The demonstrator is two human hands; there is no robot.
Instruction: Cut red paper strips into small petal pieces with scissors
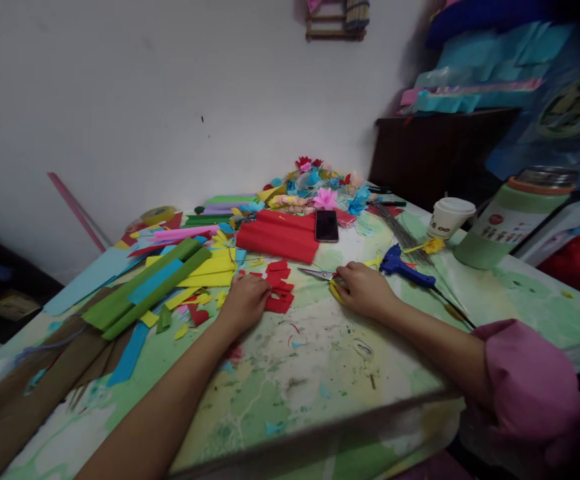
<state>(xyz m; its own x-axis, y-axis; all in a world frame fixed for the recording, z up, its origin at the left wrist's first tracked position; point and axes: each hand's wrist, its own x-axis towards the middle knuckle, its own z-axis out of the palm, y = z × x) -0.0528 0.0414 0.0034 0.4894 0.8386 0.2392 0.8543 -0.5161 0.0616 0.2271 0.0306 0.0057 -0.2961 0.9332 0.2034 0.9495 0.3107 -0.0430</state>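
Presently, the right hand [367, 291] grips yellow-handled metal scissors [326, 275]; keep blades [314, 272] clear of the left hand [243, 300], whose grip beside small red paper pieces [281, 288] I cannot tell.

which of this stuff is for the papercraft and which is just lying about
Seems in use or part of the craft:
- scissors, in the right hand
- cut red paper pieces, by the left hand
- probably the larger red paper and blue glue gun

Probably just there:
- phone
- lidded paper cup
- green bottle
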